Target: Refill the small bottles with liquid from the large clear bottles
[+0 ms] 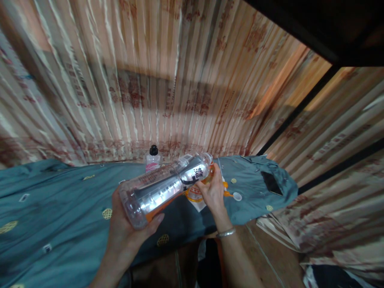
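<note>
A large clear plastic bottle [168,186] with a silvery label and dark lettering is held tilted above the bed, one end near me and the other up to the right. My left hand [132,214] is closed around its near end, thumb along the underside. At the far end my right hand [213,186] grips the bottle, fingers partly hidden behind it. Something orange and see-through shows between the bottle and that hand; I cannot make out its kind. Beneath the bottle lies a round orange-rimmed item [195,195] on white paper, partly covered.
A small bottle with a black cap [153,154] stands behind, near the curtain [144,92]. Right of my hands lie a small white round-ended item [237,196] with an orange part and a dark phone [271,183]. Teal patterned cloth [75,200] covers the surface. Black poles [300,110] cross at right.
</note>
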Available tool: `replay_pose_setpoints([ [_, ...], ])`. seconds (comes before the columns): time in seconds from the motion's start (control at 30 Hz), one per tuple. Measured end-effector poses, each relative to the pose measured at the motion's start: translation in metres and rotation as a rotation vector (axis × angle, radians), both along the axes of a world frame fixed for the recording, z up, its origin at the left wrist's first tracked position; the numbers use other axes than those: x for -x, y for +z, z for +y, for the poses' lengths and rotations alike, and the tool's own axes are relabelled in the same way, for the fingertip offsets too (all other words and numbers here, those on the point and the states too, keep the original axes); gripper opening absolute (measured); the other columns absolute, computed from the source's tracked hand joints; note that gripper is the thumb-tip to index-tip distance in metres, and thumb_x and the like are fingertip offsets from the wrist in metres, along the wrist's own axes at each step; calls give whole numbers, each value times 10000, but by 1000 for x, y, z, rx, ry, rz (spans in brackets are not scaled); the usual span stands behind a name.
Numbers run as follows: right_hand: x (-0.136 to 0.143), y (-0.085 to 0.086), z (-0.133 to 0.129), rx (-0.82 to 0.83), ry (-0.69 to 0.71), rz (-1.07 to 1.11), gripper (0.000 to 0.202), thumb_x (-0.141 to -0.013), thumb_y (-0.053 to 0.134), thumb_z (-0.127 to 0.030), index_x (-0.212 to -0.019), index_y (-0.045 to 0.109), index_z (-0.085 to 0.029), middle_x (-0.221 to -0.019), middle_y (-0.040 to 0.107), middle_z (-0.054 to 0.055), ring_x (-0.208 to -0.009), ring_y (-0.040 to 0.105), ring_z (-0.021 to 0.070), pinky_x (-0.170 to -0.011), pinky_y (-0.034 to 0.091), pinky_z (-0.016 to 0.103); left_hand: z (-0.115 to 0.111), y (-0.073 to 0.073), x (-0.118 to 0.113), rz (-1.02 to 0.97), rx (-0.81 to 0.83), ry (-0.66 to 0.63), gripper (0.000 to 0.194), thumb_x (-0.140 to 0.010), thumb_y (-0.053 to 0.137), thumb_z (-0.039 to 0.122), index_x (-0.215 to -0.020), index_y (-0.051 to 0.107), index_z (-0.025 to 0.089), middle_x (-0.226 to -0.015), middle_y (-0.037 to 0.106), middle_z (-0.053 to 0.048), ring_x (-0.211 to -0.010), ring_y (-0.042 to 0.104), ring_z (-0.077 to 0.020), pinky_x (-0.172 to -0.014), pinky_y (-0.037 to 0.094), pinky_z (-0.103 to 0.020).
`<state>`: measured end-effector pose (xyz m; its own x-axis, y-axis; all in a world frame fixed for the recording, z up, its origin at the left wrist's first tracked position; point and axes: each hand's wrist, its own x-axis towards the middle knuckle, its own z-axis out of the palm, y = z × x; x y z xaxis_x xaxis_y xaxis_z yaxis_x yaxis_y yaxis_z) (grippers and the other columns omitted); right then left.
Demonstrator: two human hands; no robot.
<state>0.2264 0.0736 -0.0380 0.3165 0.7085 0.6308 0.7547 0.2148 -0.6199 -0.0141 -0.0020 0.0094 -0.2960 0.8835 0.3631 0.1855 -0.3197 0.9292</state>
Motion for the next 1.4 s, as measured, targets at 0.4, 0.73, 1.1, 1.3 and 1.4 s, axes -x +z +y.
replay_pose_setpoints([
  [0.4, -1, -3, 2, 8, -23, -12, 776, -803, 737, -423, -1469, 451, -145, -1370, 642, 208, -1264, 627, 359, -1043, 520, 511, 4, -7, 6, 61, -32, 0, 703, -631, 872, 433, -1235, 569, 240, -1295, 625, -124, -1272, 622, -417, -1132, 483, -629],
  [0.73, -1, -7, 3, 30, -51, -4, 809, -801, 736, -453, -1488, 433, -152, -1370, 643, 209, -1227, 649, 359, -1020, 533, 509, 8, -2, 9, 117, -73, -60, 643, -637, 882, 402, -1187, 582, 257, -1235, 647, -100, -1247, 640, -393, -1129, 505, -598],
  [1.1, 0, -4, 2, 18, -30, -14, 762, -807, 755, -379, -1471, 452, -161, -1373, 639, 200, -1265, 632, 356, -1037, 528, 500, 3, 2, 1, 104, -61, 17, 674, -640, 865, 429, -1213, 571, 231, -1246, 639, -77, -1222, 640, -332, -1110, 510, -518],
  [1.3, -1, -4, 2, 22, -21, -16, 771, -799, 763, -350, -1477, 449, -163, -1361, 650, 190, -1244, 644, 345, -1025, 535, 484, 2, 2, -1, 105, -74, 42, 629, -669, 837, 432, -1199, 570, 223, -1253, 637, -75, -1213, 647, -319, -1099, 524, -493],
  [1.4, -1, -4, 2, 18, -15, -14, 767, -798, 761, -349, -1473, 452, -157, -1369, 647, 196, -1249, 641, 344, -1033, 530, 485, 5, -1, 3, 113, -59, 5, 690, -636, 866, 438, -1209, 544, 226, -1241, 637, -71, -1197, 664, -327, -1072, 548, -495],
])
